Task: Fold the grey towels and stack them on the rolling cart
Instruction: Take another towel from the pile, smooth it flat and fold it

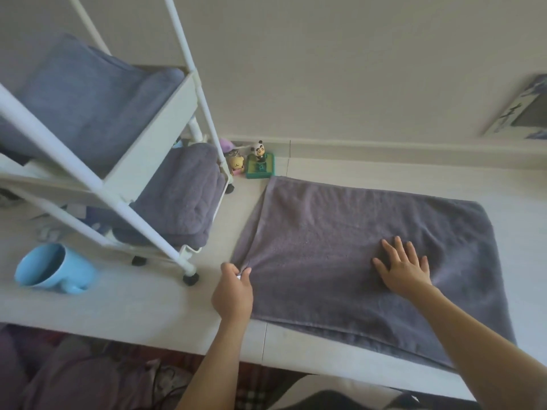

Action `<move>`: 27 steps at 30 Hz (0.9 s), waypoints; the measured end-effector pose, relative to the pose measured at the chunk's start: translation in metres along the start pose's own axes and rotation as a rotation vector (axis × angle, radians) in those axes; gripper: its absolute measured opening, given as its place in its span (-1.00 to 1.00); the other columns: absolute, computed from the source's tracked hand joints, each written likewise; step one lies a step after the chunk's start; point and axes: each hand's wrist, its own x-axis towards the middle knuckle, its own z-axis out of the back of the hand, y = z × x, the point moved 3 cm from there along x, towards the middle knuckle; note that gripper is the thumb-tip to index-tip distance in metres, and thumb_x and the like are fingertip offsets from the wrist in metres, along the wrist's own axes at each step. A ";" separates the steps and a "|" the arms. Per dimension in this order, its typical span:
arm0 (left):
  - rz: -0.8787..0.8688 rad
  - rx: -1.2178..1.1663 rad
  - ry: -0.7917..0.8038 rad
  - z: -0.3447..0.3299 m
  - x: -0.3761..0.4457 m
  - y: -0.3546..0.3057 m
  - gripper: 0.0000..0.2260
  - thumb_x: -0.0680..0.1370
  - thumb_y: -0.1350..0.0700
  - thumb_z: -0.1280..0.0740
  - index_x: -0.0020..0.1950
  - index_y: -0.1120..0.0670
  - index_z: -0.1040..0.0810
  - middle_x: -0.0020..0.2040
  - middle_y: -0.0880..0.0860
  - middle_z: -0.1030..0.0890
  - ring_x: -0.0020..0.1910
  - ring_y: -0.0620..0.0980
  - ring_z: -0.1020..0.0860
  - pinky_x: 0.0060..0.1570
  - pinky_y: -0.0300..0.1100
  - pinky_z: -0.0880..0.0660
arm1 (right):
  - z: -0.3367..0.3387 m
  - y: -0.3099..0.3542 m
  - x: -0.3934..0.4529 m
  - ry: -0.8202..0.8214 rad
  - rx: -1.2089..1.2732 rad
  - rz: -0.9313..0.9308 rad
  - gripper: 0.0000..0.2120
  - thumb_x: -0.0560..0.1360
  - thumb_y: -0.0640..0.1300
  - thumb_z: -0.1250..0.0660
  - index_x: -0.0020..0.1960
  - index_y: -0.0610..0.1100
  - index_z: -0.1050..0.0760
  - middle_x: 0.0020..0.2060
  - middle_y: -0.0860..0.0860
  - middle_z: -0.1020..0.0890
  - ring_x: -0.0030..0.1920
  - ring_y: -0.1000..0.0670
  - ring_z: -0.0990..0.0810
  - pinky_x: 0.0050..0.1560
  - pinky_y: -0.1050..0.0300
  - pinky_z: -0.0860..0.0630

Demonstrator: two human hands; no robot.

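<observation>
Grey towel (355, 255) lies spread flat on the white tabletop (133, 309), right of centre, near edge hanging a bit over the table's front edge. Left hand (232, 291) sits at the towel's near-left corner w/ thumb and fingers closed on the fabric, pinching it so small creases bunch up right at the fingertips. Right hand (404, 269) is open, palm down, fingers spread, pressing flat on the towel's middle-right part, well apart from the left hand; towel runs between and under both. White rolling cart (165, 137) stands on the table just left of the towel, black casters near the left hand but not touching it. Top tray holds a folded grey-blue towel (88, 96); lower shelf holds a stack of folded grey towels (183, 196), approx 2 layers visible. Light blue mug (48, 269) lies on its side at far left of the table. Behind the towel's far-left corner, by the wall: panda figurine on a green base (260, 164) & small yellow toy (236, 164)
</observation>
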 end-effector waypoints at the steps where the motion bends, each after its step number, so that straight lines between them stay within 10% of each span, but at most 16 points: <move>1: 0.001 -0.009 0.009 -0.001 0.000 0.001 -0.76 0.57 -0.04 -0.27 -0.01 0.12 -0.34 -0.19 0.10 -0.61 -0.14 0.20 -0.58 -0.29 -0.12 -0.31 | 0.000 0.000 0.000 -0.004 -0.007 -0.002 -0.41 0.57 0.25 0.07 0.53 0.11 0.14 0.53 0.05 0.17 0.52 -0.05 0.22 0.49 -0.14 0.20; 4: 0.006 -0.002 0.057 -0.003 0.001 -0.001 -0.64 0.56 -0.08 -0.28 0.19 0.17 -0.41 -0.03 0.13 -0.65 -0.01 0.19 -0.59 -0.21 -0.12 -0.32 | 0.002 0.002 -0.008 -0.080 -0.066 0.023 -0.42 0.58 0.22 0.04 0.53 0.05 0.06 0.54 0.01 0.07 0.53 -0.09 0.16 0.49 -0.12 0.19; 9: -0.019 0.033 0.082 -0.004 0.004 -0.008 -0.75 0.56 -0.04 -0.26 -0.07 0.16 -0.46 -0.05 0.15 -0.62 -0.02 0.21 -0.56 -0.22 -0.09 -0.34 | -0.025 0.036 -0.063 -0.258 -0.001 0.279 -0.43 0.53 0.27 -0.02 0.45 0.03 -0.27 0.48 -0.05 -0.24 0.46 -0.18 -0.18 0.44 -0.13 -0.03; 14: -0.054 0.078 0.144 -0.011 -0.002 -0.019 -0.73 0.59 -0.06 -0.20 -0.06 0.16 -0.41 -0.03 0.18 -0.60 -0.01 0.22 -0.56 -0.24 -0.11 -0.30 | -0.052 0.027 -0.069 -0.127 -0.160 0.271 -0.20 0.24 0.43 0.65 0.44 0.24 0.33 0.52 0.10 0.16 0.52 -0.02 0.21 0.46 0.01 0.30; 20: -0.180 0.059 0.504 -0.040 -0.023 -0.047 -0.70 0.57 -0.09 -0.22 -0.15 0.13 -0.46 -0.11 0.13 -0.63 -0.09 0.16 -0.60 -0.16 -0.10 -0.50 | -0.003 -0.017 -0.034 -0.140 -0.304 -0.046 -0.51 0.61 0.16 0.09 0.48 0.29 0.17 0.53 -0.04 0.21 0.51 -0.14 0.23 0.47 -0.16 0.25; 24: -0.274 0.055 0.445 -0.046 -0.034 -0.072 -0.76 0.55 -0.10 -0.27 -0.03 0.07 -0.44 -0.09 0.02 -0.60 -0.08 0.08 -0.57 -0.15 -0.13 -0.45 | 0.006 -0.001 -0.040 -0.203 -0.061 -0.055 -0.55 0.62 0.01 0.01 0.49 0.21 -0.04 0.54 -0.04 0.10 0.51 -0.13 0.11 0.47 -0.10 0.12; 27: -0.341 0.025 0.403 -0.051 -0.035 -0.084 -0.74 0.52 -0.03 -0.34 0.08 0.10 -0.41 0.00 0.03 -0.54 0.01 0.07 -0.54 -0.06 -0.10 -0.45 | -0.029 0.025 -0.063 -0.122 -0.014 0.116 -0.49 0.57 0.26 0.13 0.50 0.24 0.06 0.54 0.03 0.14 0.53 -0.08 0.14 0.48 -0.04 0.12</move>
